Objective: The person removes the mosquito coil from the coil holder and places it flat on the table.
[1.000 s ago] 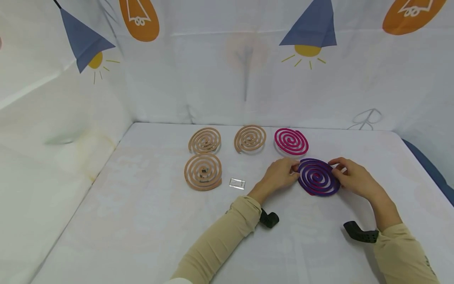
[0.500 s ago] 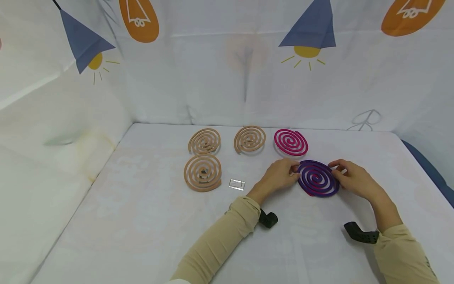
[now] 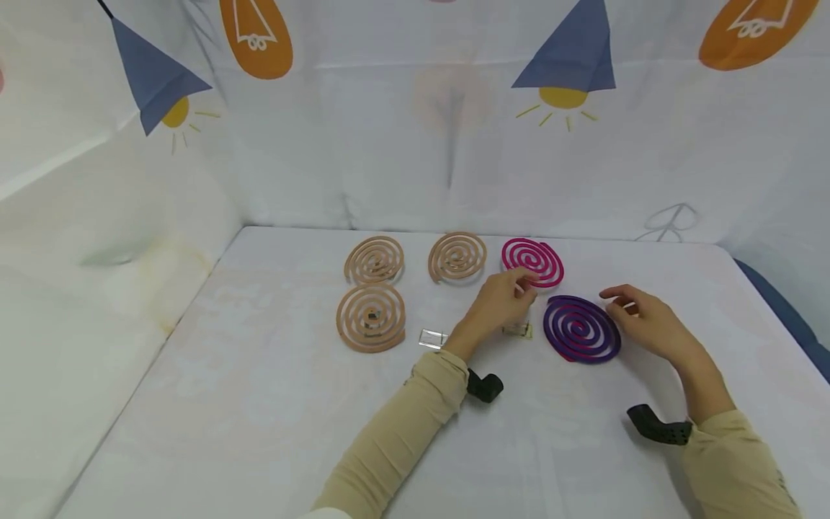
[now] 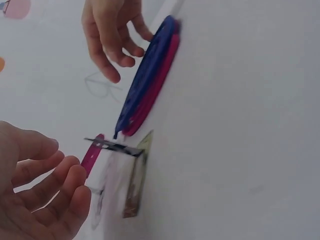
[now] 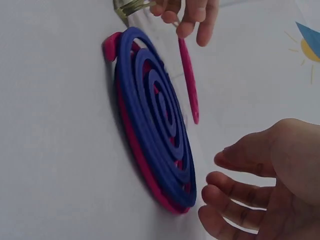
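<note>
A purple mosquito coil (image 3: 581, 329) lies on a pink one at the right of the table, the pink edge (image 5: 145, 172) showing underneath in the right wrist view. My right hand (image 3: 645, 321) hovers at its right side, fingers loosely bent and holding nothing, a small gap from the coil. Left of the coil, my left hand (image 3: 499, 306) is raised with relaxed, empty fingers. Beneath it stands a small metal coil stand (image 4: 136, 175) with an upright prong, partly hidden by the hand in the head view. Another pink coil (image 3: 533, 262) sits just behind the left hand.
Two tan coils (image 3: 374, 260) (image 3: 457, 256) rest raised along the back of the table. A third tan coil (image 3: 371, 318) is in front at the left. A flat metal stand (image 3: 432, 338) lies beside the left wrist. White fabric walls enclose the table.
My left hand has let go of the purple coil's left edge and moved left and back, uncovering the small metal stand. The right hand has stayed almost where it was.
</note>
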`<action>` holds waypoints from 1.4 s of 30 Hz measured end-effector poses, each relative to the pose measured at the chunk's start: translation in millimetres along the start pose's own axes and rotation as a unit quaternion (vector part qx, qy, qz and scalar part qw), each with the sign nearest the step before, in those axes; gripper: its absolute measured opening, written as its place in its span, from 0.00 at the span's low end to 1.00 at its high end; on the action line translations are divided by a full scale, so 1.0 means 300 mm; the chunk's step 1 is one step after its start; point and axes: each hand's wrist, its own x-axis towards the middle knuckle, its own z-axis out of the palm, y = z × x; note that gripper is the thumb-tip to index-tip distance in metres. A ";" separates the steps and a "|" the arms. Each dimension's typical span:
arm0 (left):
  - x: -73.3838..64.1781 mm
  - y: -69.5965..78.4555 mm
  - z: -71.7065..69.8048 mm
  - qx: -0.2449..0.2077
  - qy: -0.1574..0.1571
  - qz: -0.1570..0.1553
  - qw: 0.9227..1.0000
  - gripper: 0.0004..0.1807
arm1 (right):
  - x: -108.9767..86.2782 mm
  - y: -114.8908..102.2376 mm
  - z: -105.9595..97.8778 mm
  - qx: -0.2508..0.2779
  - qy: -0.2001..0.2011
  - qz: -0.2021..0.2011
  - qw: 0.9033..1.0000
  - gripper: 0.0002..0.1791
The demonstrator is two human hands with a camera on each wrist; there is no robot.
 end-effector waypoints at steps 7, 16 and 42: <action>0.046 -0.010 -0.046 0.038 0.033 -0.019 0.999 0.18 | 0.048 -0.049 -0.020 0.071 -0.011 0.020 0.997 0.24; 0.060 -0.035 -0.057 0.032 0.048 -0.026 0.998 0.24 | 0.145 -0.108 -0.010 0.157 -0.021 0.058 0.986 0.30; 0.021 -0.045 -0.063 0.096 0.039 -0.039 0.994 0.27 | 0.154 -0.128 0.077 0.095 -0.017 0.072 0.993 0.30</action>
